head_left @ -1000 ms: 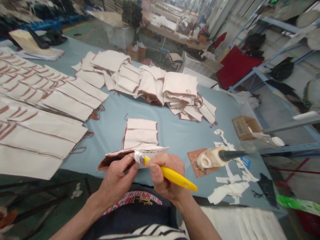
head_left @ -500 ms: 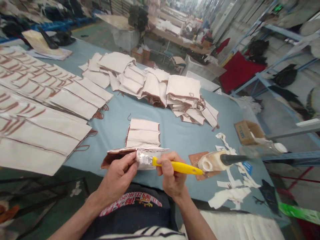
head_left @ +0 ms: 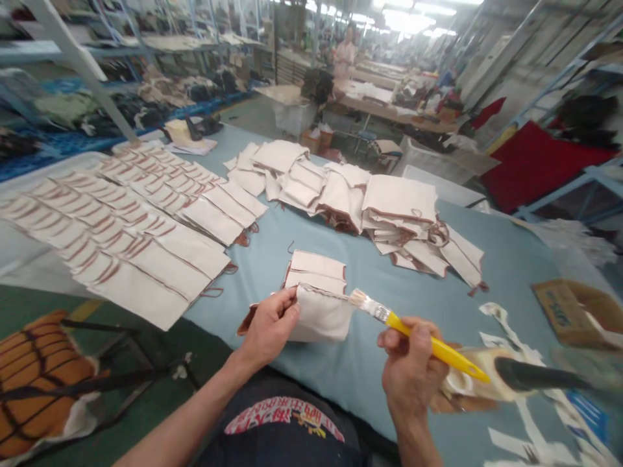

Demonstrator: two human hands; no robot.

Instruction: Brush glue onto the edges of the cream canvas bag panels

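Steadily, my left grip pinched the cream fabric piece near its upper edge, thumb and fingers together on the material. That piece stood at the near side of the blue-covered table, in front of my body, its pale face turned towards me and some brown showing past my hand on the left. Just behind it lay a smaller seamed cream panel; I could not tell whether the two were joined.

My right grip was clamped round the yellow handle of a paintbrush, its whitened bristles pointing left, right by the piece's upper right corner. Whether they touched it, I could not tell.

Beyond the handle's end, partly behind my right hand, sat a cream container with a dark stem sticking out to the right, and white scraps lay about it. Overlapping rows of cream pieces with brown edges spread to my left, and a loose heap of similar pieces lay across the far side. A cardboard box stood off to the right.
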